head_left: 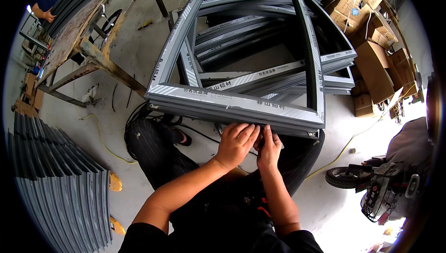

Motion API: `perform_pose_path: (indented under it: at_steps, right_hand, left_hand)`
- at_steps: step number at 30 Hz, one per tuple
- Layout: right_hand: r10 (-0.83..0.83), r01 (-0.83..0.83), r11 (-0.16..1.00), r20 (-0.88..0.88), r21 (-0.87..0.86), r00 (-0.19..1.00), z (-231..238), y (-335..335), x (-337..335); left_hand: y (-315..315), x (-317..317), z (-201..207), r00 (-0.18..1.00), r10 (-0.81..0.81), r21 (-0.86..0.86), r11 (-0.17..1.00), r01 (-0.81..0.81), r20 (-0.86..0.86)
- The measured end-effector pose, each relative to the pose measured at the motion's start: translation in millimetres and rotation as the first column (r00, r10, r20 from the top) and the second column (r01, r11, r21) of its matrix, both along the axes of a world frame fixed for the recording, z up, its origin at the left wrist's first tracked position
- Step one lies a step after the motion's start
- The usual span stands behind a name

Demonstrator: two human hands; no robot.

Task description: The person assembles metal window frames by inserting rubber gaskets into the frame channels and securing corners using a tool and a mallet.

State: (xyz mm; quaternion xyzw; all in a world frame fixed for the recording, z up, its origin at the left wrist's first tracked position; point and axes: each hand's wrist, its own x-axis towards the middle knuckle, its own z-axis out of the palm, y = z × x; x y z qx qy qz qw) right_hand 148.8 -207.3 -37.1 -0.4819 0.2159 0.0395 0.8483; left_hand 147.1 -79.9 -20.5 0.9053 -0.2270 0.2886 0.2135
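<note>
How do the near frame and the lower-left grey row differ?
The frame is one piece with an open middle; the row, many pieces packed together. The frame bears pale printed strips; the row looks plain. The left hand and right hand are at the frame's near edge, neither at the row. Both show dark grey.

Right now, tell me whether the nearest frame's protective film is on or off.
On: printed white film runs along the nearest frame's upper face, just beyond the left hand and right hand.

Workshop with metal frames [241, 99], workbench [69, 35]
</note>
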Motion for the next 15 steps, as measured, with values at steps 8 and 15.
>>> perform_pose_path:
  at_steps: [8,15]
  right_hand:
    - [0.086,-0.082,0.993,-0.038,0.081,0.996,11.9,-19.0,-2.3]
    - [0.098,-0.095,0.995,-0.09,0.044,0.991,22.1,-0.3,0.7]
  left_hand:
    - [22.0,3.1,-2.8,0.99,-0.132,-0.105,0.986,0.127,-0.039]
    - [73.4,-0.6,-8.5,0.996,-0.093,0.011,0.996,0.093,0.014]
